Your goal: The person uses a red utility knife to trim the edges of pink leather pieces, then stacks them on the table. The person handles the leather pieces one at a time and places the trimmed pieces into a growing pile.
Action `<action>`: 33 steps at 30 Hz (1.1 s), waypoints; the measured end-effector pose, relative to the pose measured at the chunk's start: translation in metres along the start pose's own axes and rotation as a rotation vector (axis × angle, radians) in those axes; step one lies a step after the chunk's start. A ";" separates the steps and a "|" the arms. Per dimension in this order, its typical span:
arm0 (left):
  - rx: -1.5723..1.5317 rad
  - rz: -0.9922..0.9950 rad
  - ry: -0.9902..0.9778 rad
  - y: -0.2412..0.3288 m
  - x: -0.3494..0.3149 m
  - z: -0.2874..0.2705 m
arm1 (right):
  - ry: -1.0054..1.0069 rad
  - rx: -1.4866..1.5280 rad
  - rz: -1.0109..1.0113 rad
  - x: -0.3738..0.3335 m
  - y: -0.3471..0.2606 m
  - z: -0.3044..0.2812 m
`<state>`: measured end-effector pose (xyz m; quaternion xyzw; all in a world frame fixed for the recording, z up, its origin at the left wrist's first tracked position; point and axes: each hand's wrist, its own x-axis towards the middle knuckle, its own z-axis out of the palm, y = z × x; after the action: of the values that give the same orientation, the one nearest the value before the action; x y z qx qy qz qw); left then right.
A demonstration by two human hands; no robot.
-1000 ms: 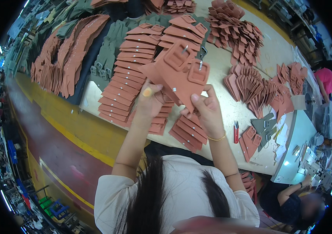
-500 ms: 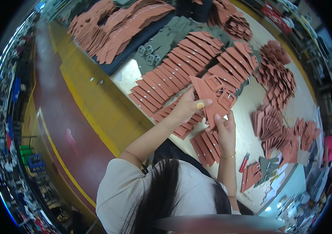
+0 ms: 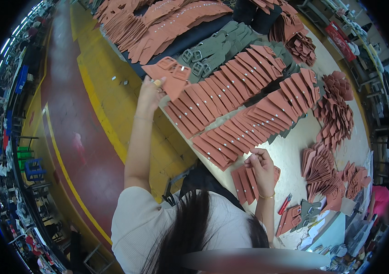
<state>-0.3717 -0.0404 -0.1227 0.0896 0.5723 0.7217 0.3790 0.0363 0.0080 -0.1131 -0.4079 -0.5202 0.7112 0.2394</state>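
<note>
My left hand (image 3: pixel 150 95) is closed on an orange-brown leather strap piece (image 3: pixel 168 76) with two buckle frames, holding it by its narrow edge past the table's left end. Near it begins a long overlapping row of similar strap pieces (image 3: pixel 217 93), each with a small white mark. My right hand (image 3: pixel 262 170) hovers above a short fan of strap pieces (image 3: pixel 245 185), its fingers bent together; whatever they pinch, if anything, is too small to make out. A second overlapping row of pieces (image 3: pixel 261 122) lies just beyond the right hand.
Green buckled straps (image 3: pixel 210 50) lie behind the rows. More orange-brown piles (image 3: pixel 171 25) cover the far left, and loose stacks (image 3: pixel 334 112) stand along the right. A red-handled tool (image 3: pixel 285 204) rests near a single buckled piece (image 3: pixel 290 219). Left of the table runs a yellow-edged floor (image 3: pixel 107 109).
My left hand has carried the buckled strap piece leftward, away from my right hand. My right hand has let go of it and dropped slightly lower, with its fingers curled.
</note>
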 end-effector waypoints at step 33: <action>0.571 0.006 0.270 -0.056 0.058 -0.104 | 0.488 -0.031 -0.024 -0.076 0.031 -0.081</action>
<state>-0.4459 -0.0787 -0.2246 0.0976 0.7967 0.5384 0.2568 0.1478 -0.0162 -0.1269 -0.5650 -0.4625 0.5807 0.3601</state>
